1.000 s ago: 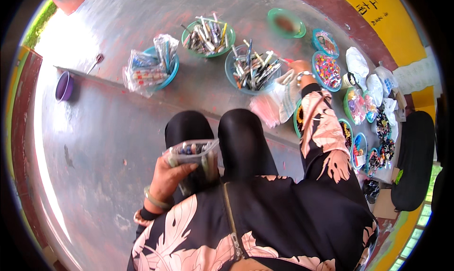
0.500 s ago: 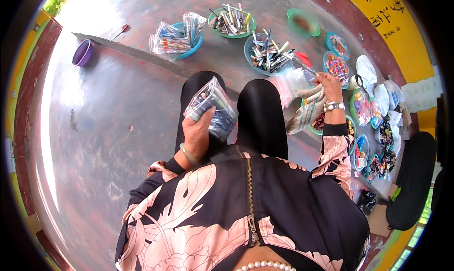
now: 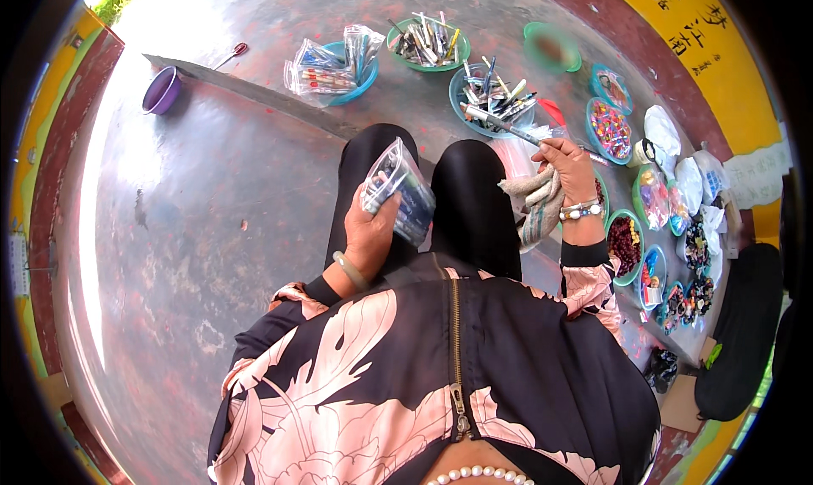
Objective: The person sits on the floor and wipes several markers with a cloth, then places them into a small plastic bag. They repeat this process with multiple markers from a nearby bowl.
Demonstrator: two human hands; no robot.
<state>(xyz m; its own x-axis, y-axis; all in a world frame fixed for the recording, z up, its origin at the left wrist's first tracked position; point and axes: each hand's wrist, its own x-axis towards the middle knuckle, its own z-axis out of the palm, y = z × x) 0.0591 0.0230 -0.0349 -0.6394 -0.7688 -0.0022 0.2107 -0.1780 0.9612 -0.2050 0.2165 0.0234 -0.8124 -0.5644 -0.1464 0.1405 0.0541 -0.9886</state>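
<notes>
Right hand [image 3: 569,167], previously at the blue bowl [image 3: 455,92], has drawn nearer, pinching a pen [image 3: 501,124] above grey cloth [image 3: 542,207]; pick-up appears complete; left hand [image 3: 371,232] grips a clear bag [image 3: 415,204] of pens, near left

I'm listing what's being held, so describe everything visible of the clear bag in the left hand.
The clear bag looks like thin, glossy plastic, holding pen-like items; pale ends show at its upper left, while its lower part looks dark blue. It is tilted, over the black-clad legs. The left hand grips it, thumb across its side. Whether it touches the legs is unclear.
</notes>
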